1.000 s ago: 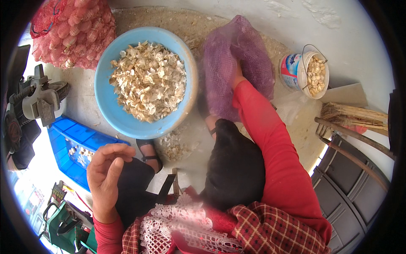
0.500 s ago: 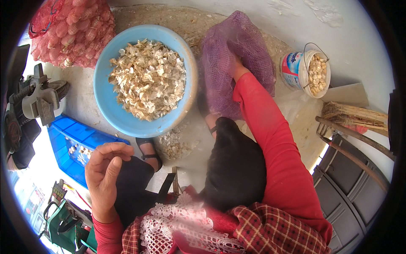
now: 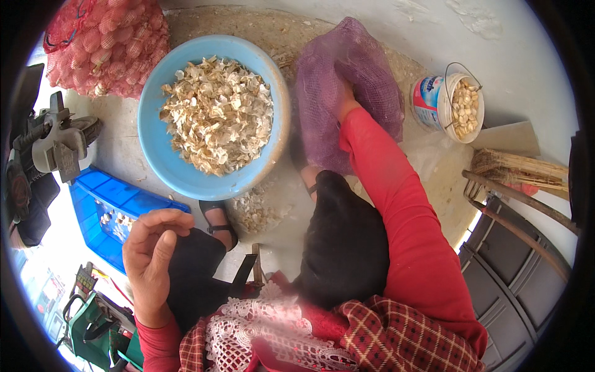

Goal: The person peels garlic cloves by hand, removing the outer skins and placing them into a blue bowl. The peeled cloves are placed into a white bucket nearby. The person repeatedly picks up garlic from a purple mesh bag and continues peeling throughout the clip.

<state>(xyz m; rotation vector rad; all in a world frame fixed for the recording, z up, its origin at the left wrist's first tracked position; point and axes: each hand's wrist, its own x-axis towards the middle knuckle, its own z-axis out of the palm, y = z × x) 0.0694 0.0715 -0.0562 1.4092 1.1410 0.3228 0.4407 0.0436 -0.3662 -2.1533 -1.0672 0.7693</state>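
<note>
My right arm reaches forward into a purple mesh bag (image 3: pixel 381 93) standing on the floor. The wrist end of my right hand (image 3: pixel 346 102) shows at the bag's opening; the fingers are hidden by the folds, so whatever they touch cannot be seen. My left hand (image 3: pixel 150 260) is raised over my left knee with nothing visible in it. Its fingers are loosely bent and the thumb stands apart from them. Left of the bag sits a light blue basin (image 3: pixel 149 133), heaped with papery garlic skins (image 3: pixel 217 118).
A white bucket (image 3: pixel 441 108) with peeled garlic cloves (image 3: pixel 466 108) stands at right, near a straw broom (image 3: pixel 517 166). A blue plastic crate (image 3: pixel 93 229) with a few cloves lies at left. Behind it is a red mesh sack (image 3: pixel 108 46) of bulbs. Loose skins (image 3: pixel 254 211) litter the floor.
My right forearm has shifted very slightly left at the bag's mouth. My left hand has barely moved, and the containers stand where they were.
</note>
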